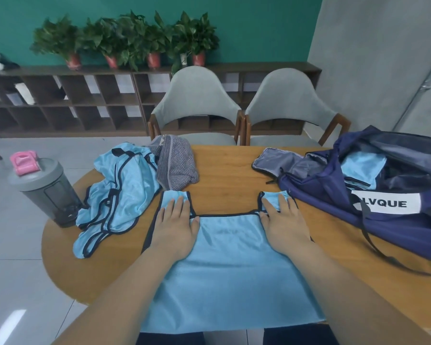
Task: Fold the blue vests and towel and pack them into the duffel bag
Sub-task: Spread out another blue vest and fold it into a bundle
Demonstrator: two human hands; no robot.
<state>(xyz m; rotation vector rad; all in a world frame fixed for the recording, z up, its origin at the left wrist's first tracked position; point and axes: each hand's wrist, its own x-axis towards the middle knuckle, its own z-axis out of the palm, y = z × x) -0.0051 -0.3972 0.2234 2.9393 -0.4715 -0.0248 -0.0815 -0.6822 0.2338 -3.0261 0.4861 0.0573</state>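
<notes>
Nearest the viewer, a light blue vest (pixel 230 265) with dark trim lay spread flat on the round wooden tabletop (pixel 224 168), its lower hem hanging over the near edge. Both forearms reached across it. The left hand (pixel 176 226) lay palm down on the vest's left shoulder strap and the right hand (pixel 283 224) lay palm down on the right strap. The fingers (pixel 178 204) of both hands were straight and spread, pressing the cloth flat and grasping nothing.

To the left, just beside the flat vest, lay a crumpled pile of blue vests (pixel 117 192). A grey shaker bottle (pixel 45 190) with a pink cap stood upright at the tabletop's left edge, touching the pile. To the right sat the navy duffel bag (pixel 334 207), unzipped, its white label facing the viewer. A folded light blue piece (pixel 363 170) lay inside its main opening.

Behind the pile, a grey striped bundle (pixel 176 168) rested near the far edge.

Beyond the tabletop stood two grey chairs (pixel 197 98). A dark cubby shelf (pixel 85 105) ran along the green wall, with a row of potted plants (pixel 125 38) on top.
</notes>
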